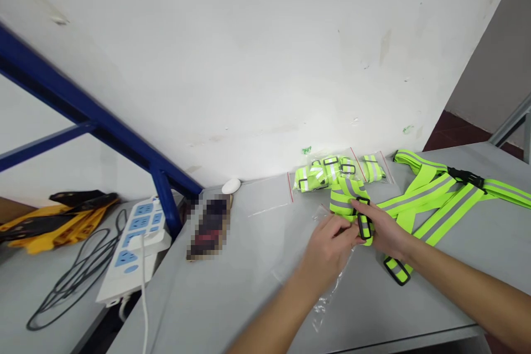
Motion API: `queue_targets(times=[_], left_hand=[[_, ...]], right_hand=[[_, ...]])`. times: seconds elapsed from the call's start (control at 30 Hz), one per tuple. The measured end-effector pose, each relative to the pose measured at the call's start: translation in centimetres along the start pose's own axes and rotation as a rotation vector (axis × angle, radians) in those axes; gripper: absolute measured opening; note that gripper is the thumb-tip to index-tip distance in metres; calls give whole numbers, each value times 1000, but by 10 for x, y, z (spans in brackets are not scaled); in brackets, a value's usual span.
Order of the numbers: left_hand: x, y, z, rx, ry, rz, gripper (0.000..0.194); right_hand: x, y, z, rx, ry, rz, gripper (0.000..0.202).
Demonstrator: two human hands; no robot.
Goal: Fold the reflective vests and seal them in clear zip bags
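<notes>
A person's left hand (334, 239) and right hand (386, 228) pinch a coiled, grey-striped neon-yellow fabric strap (342, 204), just left of a flat neon-yellow webbing harness (448, 213) on a grey counter (224, 293). Folding or unfolding appears underway, likely calling next for steadied coils; black plastic buckles (359, 227) front the strap.

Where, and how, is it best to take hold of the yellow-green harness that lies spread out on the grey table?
Probably by its black buckle, pinched from above: this looks stiffer than the flat straps running out from it, and it lies uncovered, beyond the right hand.
</notes>
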State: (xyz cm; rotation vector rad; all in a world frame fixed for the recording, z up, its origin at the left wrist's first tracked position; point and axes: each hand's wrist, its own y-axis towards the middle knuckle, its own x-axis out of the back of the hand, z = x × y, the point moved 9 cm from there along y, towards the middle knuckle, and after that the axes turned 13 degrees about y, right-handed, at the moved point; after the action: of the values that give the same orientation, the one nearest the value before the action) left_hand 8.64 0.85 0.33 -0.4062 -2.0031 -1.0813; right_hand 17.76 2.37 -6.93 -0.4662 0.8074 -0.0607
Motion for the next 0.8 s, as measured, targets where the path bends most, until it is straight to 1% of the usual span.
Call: queue_targets(times=[0.13, 0.2, 0.27, 0.3, 0.33, 0.4, 0.43, 0.47, 0.5, 0.53, 0.6, 0.63, 0.67, 0.73, 0.8], left_hand=[[2, 1, -3, 14, 77, -1, 23], [2, 1, -1, 40, 46, 4, 24], [2, 3, 4, 81, -63, 22, 24], [2, 3, 7, 103, -137, 48, 24], [0, 4, 10, 126, -214, 90, 23], [-6, 3, 17, 194, -377, 210, 21], [-9, 2, 21, 243, -457, 262, 22], [-9, 1, 26, 303, -527, 290, 23], [-8, 0, 33, 376, -581, 286, 25], [-6, -2, 42, 456, -608, 257, 26], [-1, -8, 58, 587, -559, 177, 29], [0, -10, 63, 615, -490, 161, 29], [-2, -12, 64, 606, -407, 171, 28], [-12, -13, 57, 493, -226, 249, 33], [-28, -14, 47, 353, -66, 345, 47]], right_hand=[[-3, -2, 1, -4, -51, 56, 30], [-7, -2, 2, 0, -115, 115, 31], [-6, -1, 2, 5, -178, 132, 35], [-3, 0, 1, 3, -206, 115, 35], [1, 1, 1, 1, -231, 88, 34], [7, 5, 3, 16, -285, 49, 33], [9, 6, 7, 40, -315, 48, 33], [9, 7, 12, 71, -341, 56, 34], [8, 8, 18, 108, -362, 69, 36], [7, 8, 26, 148, -383, 82, 39], [8, 8, 45, 253, -441, 93, 45], [9, 8, 57, 325, -497, 87, 47], [12, 7, 70, 412, -581, 72, 47], [17, 4, 93, 601, -831, 26, 46], [17, 2, 104, 746, -1145, 37, 47]])
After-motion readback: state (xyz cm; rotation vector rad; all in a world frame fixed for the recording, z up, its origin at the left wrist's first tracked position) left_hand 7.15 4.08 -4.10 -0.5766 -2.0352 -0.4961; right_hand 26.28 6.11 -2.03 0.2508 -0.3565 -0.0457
